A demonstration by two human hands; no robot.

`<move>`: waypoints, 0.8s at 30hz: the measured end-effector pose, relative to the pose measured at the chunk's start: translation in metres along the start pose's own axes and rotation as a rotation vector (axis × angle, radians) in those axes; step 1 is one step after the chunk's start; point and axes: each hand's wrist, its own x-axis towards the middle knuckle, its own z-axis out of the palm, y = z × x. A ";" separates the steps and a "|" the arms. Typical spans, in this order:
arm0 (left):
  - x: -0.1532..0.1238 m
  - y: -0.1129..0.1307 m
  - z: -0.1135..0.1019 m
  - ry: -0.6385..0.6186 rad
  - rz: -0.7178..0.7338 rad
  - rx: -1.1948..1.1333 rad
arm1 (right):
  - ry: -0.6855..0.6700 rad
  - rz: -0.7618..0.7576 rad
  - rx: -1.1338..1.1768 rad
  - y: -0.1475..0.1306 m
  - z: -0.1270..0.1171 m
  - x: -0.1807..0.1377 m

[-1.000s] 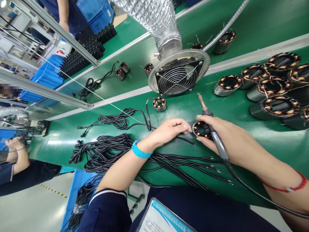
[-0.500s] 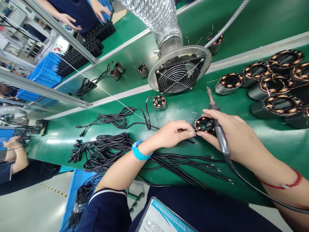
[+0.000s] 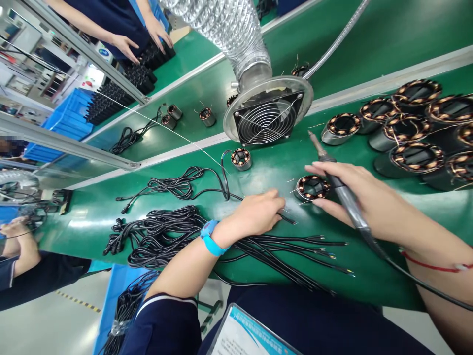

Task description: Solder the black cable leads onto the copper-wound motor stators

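Observation:
My right hand [image 3: 364, 199] is wrapped round a soldering iron [image 3: 342, 195]. Its bare tip points up and away, toward the back of the bench. Below the iron stands a motor stator [image 3: 303, 186] with copper windings and short wire ends. My right thumb is at the stator's near edge, with the forefinger above it. Just left of the stator, my left hand [image 3: 260, 212] has its fingers curled down over a black cable [image 3: 289, 218], whose thin wire ends stick out past the fingertips. The fingers' undersides are hidden.
Bundled black cables [image 3: 166, 222] lie left, their stripped ends [image 3: 328, 254] near my body. More stators [image 3: 416, 158] crowd the right; another stator [image 3: 241, 159] stands below the fan [image 3: 266, 121] on a foil duct [image 3: 236, 39]. Co-workers' hands [image 3: 127, 47] are across the bench.
My left hand has drawn back left from the stator, its fingers now curled down at the cable end. My right hand keeps the soldering iron, which is more tilted. The view has shifted slightly.

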 end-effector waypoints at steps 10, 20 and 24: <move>-0.019 -0.001 -0.019 0.177 0.032 -0.956 | 0.152 0.269 0.304 -0.069 -0.012 0.008; -0.019 -0.007 -0.021 0.140 0.138 -1.096 | 0.333 0.353 0.521 -0.081 0.005 0.013; -0.018 -0.006 -0.019 0.112 0.152 -1.098 | 0.339 0.348 0.537 -0.080 0.004 0.015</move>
